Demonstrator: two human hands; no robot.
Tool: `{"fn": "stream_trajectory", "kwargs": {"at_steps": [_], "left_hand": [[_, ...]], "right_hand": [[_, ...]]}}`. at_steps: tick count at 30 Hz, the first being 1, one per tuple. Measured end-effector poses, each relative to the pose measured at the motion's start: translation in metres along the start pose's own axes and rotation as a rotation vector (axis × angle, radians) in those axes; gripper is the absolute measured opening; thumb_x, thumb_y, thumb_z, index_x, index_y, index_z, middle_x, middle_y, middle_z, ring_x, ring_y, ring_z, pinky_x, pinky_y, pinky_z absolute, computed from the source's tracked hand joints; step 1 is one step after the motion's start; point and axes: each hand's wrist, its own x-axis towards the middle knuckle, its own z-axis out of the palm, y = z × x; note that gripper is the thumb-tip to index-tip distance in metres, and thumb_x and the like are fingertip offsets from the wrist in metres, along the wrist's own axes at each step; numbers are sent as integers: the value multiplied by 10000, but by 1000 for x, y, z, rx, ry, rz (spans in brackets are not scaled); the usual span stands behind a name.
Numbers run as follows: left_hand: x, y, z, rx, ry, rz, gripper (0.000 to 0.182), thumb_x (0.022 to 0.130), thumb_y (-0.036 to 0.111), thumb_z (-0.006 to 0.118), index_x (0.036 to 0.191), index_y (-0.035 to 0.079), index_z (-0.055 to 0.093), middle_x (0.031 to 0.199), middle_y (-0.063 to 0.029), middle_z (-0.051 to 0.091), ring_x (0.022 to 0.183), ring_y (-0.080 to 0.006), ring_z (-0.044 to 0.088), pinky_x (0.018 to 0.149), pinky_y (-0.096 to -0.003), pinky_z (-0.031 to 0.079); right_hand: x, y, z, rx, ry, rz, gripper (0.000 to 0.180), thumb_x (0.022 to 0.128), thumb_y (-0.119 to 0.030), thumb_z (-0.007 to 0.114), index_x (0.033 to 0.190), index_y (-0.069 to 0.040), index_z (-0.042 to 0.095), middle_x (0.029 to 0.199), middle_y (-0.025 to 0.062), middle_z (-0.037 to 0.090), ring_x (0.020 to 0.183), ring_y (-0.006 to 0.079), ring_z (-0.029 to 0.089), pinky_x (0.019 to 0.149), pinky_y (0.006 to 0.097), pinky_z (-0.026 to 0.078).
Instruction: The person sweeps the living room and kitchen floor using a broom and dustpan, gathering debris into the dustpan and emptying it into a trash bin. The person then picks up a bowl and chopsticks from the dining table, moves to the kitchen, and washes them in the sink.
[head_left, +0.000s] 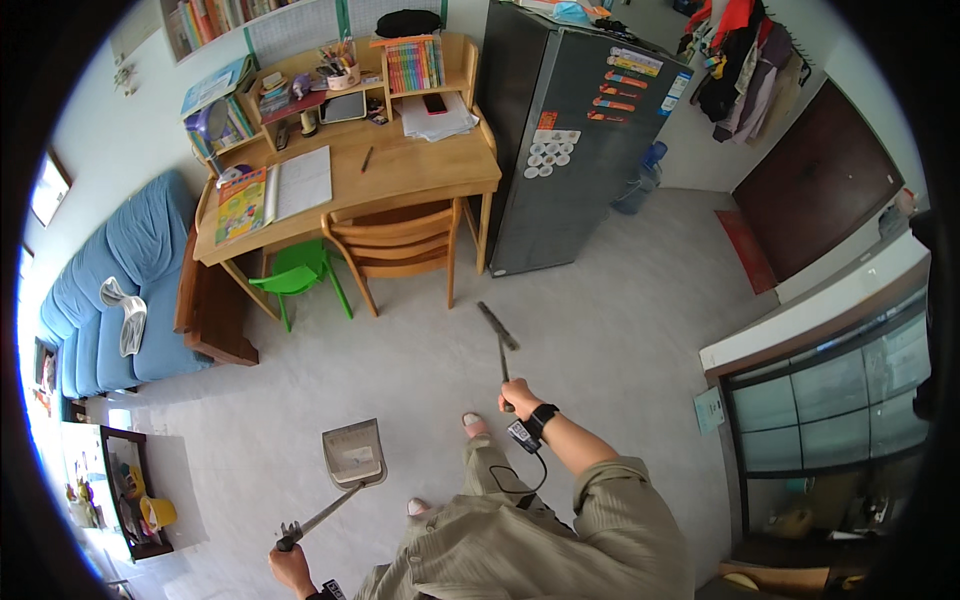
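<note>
My right hand (516, 396) grips the handle of a broom (499, 328), whose dark, narrow head points away from me, near the floor ahead. Whether the bristles touch the floor I cannot tell. In my left hand (291, 568) is the dark grip of a long-handled dustpan (354, 452). The pan is grey and lies left of my feet, its wide mouth facing away from me. Something pale shows inside the pan, too unclear to name. Both wrists carry a dark strap with a small device bearing a printed code.
Ahead stands a wooden desk (409, 161) with a wooden chair (401, 251) and a green plastic chair (296, 274). A dark refrigerator (559, 172) is right of it. Leftward are a blue-covered sofa (169, 307) and a yellow bucket (159, 512). A brown door (821, 180) is at far right.
</note>
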Motion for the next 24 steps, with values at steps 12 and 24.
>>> {"fn": "stream_trajectory", "kwargs": {"at_steps": [12, 24], "left_hand": [[-20, 149, -11, 44, 32, -54, 201, 609, 155, 576, 655, -32, 633, 633, -229, 584, 625, -402, 574, 571, -476, 436], [-17, 201, 1, 62, -75, -41, 219, 592, 172, 598, 660, -34, 627, 638, -226, 588, 625, -401, 583, 565, -480, 445]], "right_hand": [[152, -108, -15, 191, 186, 90, 179, 839, -27, 371, 682, 35, 432, 510, 142, 475, 371, 238, 458, 340, 330, 333], [222, -112, 21, -409, 133, 243, 191, 744, -20, 475, 632, 55, 611, 630, 186, 612, 549, 276, 591, 497, 395, 455]]}}
